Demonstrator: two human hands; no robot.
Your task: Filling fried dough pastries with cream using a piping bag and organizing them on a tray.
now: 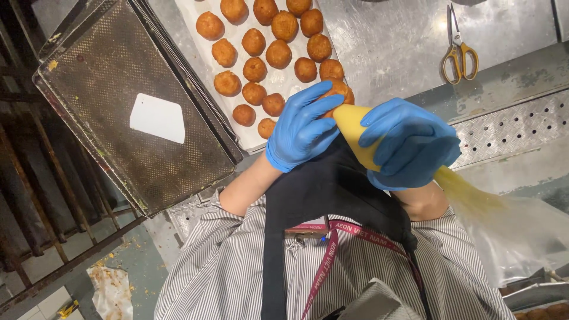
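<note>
At frame centre, the left hand (299,127) cups a fried ball (339,90), fingers curled round it; it looks crumbly. The right hand (409,145) squeezes the soft piping bag (355,129) at its middle.

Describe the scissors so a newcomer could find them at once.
Start at the steel worktop beyond the paper-lined tray of round brown pastries. On its far corner, away from the gloved hands, lie the scissors. Their yellow handle loops and steel blades set them apart: nothing else lies on that stretch of bare metal.
</note>
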